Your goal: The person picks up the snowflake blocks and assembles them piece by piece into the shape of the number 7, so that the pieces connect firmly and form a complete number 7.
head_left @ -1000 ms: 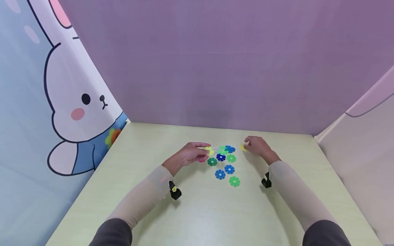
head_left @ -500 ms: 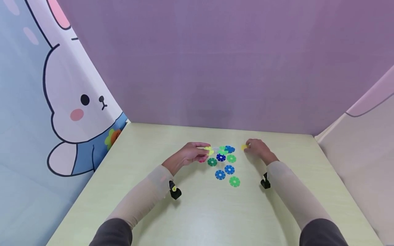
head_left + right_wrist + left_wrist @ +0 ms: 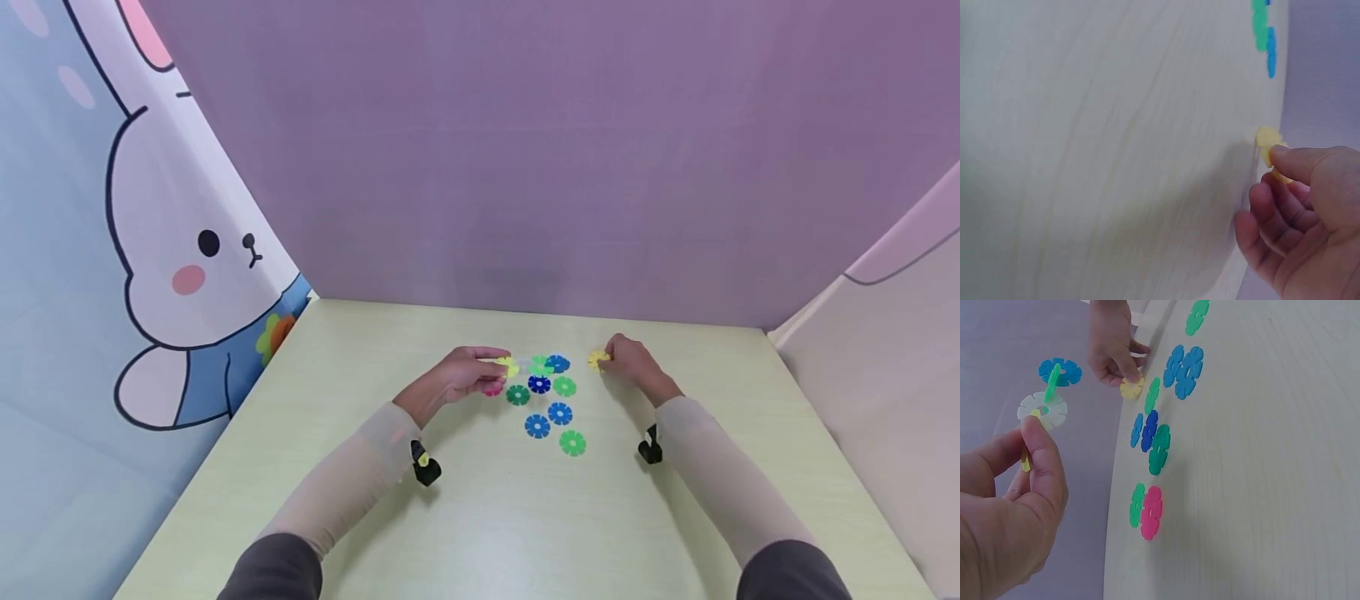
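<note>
My left hand (image 3: pixel 459 377) pinches the edge of a yellow notched plastic disc (image 3: pixel 1026 459), the near end of a joined chain. Beyond it in the left wrist view follow a whitish disc (image 3: pixel 1054 417), a light green disc (image 3: pixel 1052 387) on edge and a blue disc (image 3: pixel 1069 372). The chain is held above the table. Off to the right, my right hand (image 3: pixel 632 365) pinches a single paler yellow notched disc (image 3: pixel 1267 137) between thumb and fingers. This disc stands apart from the chain. Its lower part is covered by the thumb in the right wrist view.
Several loose discs lie on the table (image 3: pixel 480 533) between and below the hands: dark green (image 3: pixel 517 395), dark blue (image 3: pixel 539 383), blue (image 3: pixel 537 426), light green (image 3: pixel 572 442) and pink (image 3: pixel 1151 512). A purple cloth wall (image 3: pixel 525 167) rises behind the table's far edge.
My right hand has shifted slightly to the right with the yellow disc, and more of the disc's face shows from the head. My left hand and the chain have barely moved.
</note>
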Action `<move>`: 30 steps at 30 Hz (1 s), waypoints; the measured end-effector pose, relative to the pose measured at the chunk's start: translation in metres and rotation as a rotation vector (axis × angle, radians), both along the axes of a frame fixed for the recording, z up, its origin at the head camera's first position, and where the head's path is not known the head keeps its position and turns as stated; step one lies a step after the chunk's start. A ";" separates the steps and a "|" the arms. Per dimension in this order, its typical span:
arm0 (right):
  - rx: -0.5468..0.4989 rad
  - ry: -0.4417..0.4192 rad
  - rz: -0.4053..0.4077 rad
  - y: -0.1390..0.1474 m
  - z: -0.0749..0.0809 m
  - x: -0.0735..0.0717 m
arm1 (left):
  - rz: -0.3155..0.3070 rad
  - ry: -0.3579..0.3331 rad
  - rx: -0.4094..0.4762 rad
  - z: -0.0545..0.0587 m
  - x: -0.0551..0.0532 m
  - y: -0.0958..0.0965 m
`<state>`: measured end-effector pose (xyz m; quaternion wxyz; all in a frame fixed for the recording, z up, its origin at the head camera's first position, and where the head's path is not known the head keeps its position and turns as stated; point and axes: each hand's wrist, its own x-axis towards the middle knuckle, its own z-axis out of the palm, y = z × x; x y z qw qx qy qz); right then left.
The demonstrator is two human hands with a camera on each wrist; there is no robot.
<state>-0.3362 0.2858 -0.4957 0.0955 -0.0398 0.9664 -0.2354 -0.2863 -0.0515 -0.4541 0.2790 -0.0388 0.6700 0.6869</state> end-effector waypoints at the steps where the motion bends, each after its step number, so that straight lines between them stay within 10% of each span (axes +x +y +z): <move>1: -0.008 0.011 0.012 0.000 0.000 0.000 | 0.002 0.001 0.001 0.000 0.000 0.000; 30: -0.554 -0.103 0.079 -0.020 0.036 0.044 | -0.003 0.008 -0.002 0.003 0.000 -0.002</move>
